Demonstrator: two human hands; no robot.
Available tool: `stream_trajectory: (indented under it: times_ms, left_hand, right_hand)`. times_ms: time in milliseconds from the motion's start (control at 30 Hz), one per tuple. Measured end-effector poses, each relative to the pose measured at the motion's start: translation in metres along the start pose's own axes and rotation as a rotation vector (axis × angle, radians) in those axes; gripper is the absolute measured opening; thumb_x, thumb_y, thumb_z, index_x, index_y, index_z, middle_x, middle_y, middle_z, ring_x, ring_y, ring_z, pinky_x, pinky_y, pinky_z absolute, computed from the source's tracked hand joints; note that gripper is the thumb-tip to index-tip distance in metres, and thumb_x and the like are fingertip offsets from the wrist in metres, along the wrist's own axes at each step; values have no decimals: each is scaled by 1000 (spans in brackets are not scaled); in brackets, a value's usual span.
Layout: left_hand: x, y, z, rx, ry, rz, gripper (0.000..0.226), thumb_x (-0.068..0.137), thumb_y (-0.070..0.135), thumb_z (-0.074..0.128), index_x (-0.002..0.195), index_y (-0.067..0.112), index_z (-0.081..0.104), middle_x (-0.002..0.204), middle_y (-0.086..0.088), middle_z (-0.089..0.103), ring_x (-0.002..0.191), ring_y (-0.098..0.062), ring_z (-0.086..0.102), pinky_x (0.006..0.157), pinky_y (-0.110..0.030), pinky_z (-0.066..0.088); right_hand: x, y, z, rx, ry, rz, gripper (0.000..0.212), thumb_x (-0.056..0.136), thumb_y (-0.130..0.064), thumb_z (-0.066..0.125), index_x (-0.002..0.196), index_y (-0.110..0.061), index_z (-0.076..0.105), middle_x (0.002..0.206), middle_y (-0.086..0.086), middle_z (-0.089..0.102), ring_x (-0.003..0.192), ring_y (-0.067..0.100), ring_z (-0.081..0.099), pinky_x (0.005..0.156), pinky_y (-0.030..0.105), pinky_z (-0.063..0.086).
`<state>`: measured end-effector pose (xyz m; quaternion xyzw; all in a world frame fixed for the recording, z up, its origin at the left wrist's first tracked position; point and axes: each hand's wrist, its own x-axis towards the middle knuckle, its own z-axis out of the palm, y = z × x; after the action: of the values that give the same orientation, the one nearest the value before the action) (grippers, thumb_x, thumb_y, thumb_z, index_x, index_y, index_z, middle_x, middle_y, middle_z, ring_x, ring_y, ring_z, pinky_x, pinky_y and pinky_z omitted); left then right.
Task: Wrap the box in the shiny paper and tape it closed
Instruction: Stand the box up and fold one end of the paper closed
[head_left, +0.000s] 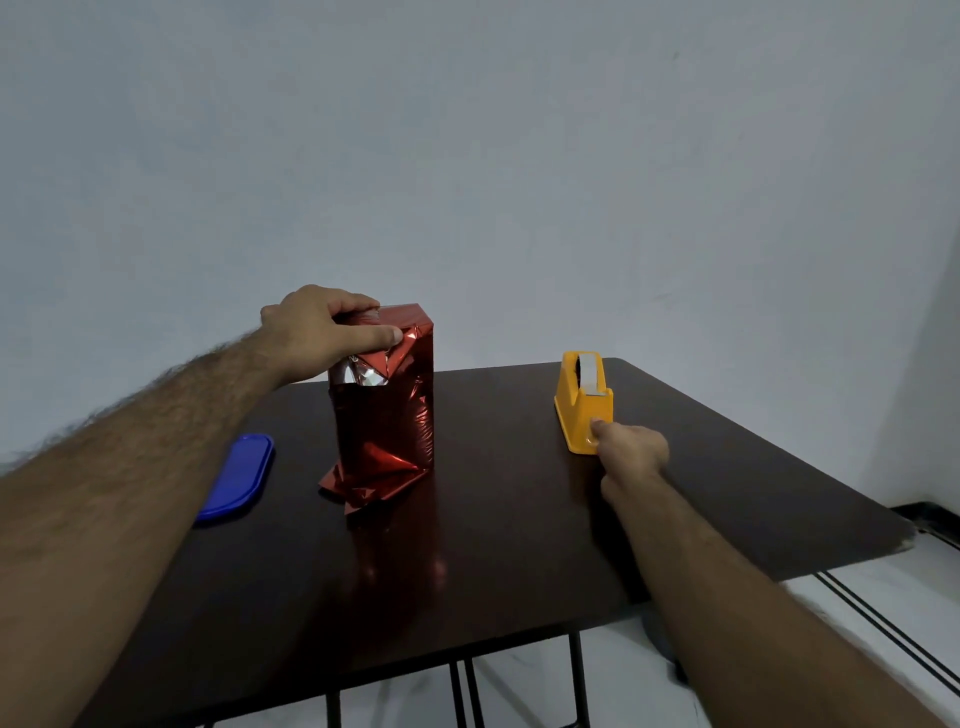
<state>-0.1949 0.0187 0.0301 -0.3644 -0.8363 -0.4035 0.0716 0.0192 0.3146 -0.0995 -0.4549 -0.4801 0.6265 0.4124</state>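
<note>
Box (387, 395) is standing upright near the middle of the table (519, 519), wrapped in red shiny paper (410, 364). Body of the wrap looks closed; ends are not. At the bottom, loose crumpled paper is flaring out onto the table toward the camera. Near the top, the folded flaps are showing a silver underside, so that end is folded but, as far as I can judge, not yet taped.

Left hand (317, 332) is gripping the top of the box: thumb is pressing flat across the near face over the fold, fingers are curling over the top edge. Likely purpose: pinning the fold so it is not springing open, and steadying the tall, narrow box against tipping.

Right hand (631, 449) is reaching to the yellow dispenser (582, 405), which is sitting well apart to the right of the box. Fingers are curled, with a fingertip touching the dispenser's near end. Cannot tell whether it is pinching anything; no tape is visible in it. The tape tab (589, 374) is sitting at the cutter on top, above the hand. Judgement: hand is bracing or positioning the dispenser ahead of pulling a strip one-handed.

Blue lid (239, 478) is lying flat on the table left of the box, under the left forearm, untouched.

Risk: foil is slippery and holds creases poorly, so releasing the thumb before taping would probably let the fold open.
</note>
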Motion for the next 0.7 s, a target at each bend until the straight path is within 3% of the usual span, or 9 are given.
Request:
stream_trajectory:
  times_ms: [67, 167, 267, 433, 567, 700]
  left_hand:
    - [0, 0, 0, -9, 1, 2, 96, 37, 103, 73, 121, 55, 72, 122, 22, 73, 126, -16, 63, 119, -50, 41]
    - [0, 2, 0, -16, 0, -13, 100, 36, 102, 74, 123, 53, 72, 121, 22, 73, 126, -15, 64, 120, -50, 41]
    - [-1, 2, -1, -16, -13, -10, 103, 36, 103, 74, 125, 52, 72, 124, 21, 72, 128, -17, 63, 120, -51, 41]
    - [-6, 8, -3, 39, -21, 0, 112, 36, 106, 68, 131, 48, 70, 127, 21, 71, 128, -17, 62, 120, -50, 40]
    - [-13, 16, -2, 88, -42, 28, 103, 47, 96, 69, 137, 43, 69, 109, 33, 66, 130, -14, 59, 123, -48, 34]
    - [-10, 10, -3, 134, -35, 33, 101, 51, 99, 67, 138, 48, 65, 128, 24, 69, 135, -18, 53, 122, -48, 33]
  right_hand:
    - [-1, 7, -2, -64, -31, -54, 31, 94, -19, 80, 120, -6, 70, 88, -1, 60, 79, 15, 57, 66, 32, 50]
    - [-6, 16, -3, -89, -138, -223, 11, 94, -22, 81, 99, -13, 77, 84, -4, 67, 82, 12, 63, 76, 33, 50]
    - [-15, 20, 0, -241, -282, -550, 20, 92, -29, 82, 74, -22, 76, 76, -9, 70, 79, 14, 67, 73, 34, 53]
    - [-39, -12, 23, -370, -676, -802, 11, 98, -26, 75, 92, -18, 71, 83, -10, 66, 77, -2, 60, 71, 17, 49]
    - [-58, -74, 55, -472, -820, -994, 10, 96, -33, 76, 90, -27, 70, 98, -8, 68, 99, 11, 63, 89, 24, 48]
    - [-94, -149, 86, -629, -989, -1027, 9, 98, -30, 76, 95, -22, 74, 103, -7, 68, 98, 12, 61, 87, 25, 49]
